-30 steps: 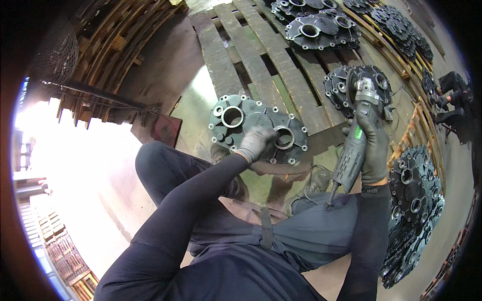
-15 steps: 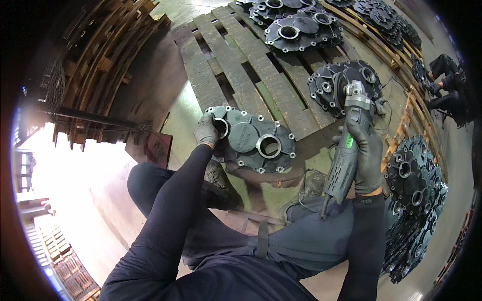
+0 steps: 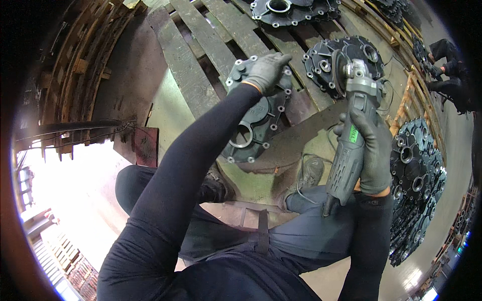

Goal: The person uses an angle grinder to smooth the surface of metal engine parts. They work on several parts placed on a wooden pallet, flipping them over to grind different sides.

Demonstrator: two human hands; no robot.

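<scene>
My left hand [image 3: 266,71], in a grey glove, is closed at the far end of a dark metal housing cover [image 3: 259,111]. The glove and forearm hide part of that casting, whose rim carries small bolt bosses. One large round bore shows at its near end, and it lies at the near edge of a wooden pallet. In my right hand [image 3: 375,155], also gloved, is a grey angle grinder [image 3: 346,165] with its head pointing away from me. The grinder's disc [image 3: 339,72] stands in front of a second housing cover [image 3: 321,55] on the pallet's right side.
Beneath the covers is the slatted wooden pallet [image 3: 188,70]. Another housing cover [image 3: 291,17] lies at the far end. Stacked covers [image 3: 414,185] stand on the right, and stacked pallets [image 3: 83,65] on the left. A cord [image 3: 303,175] loops by my right shoe. Another person [image 3: 447,70] is at far right.
The cover has turned from lying crosswise to pointing away from me. My left hand has moved away and to the right with its end. The grinder stays in my right hand.
</scene>
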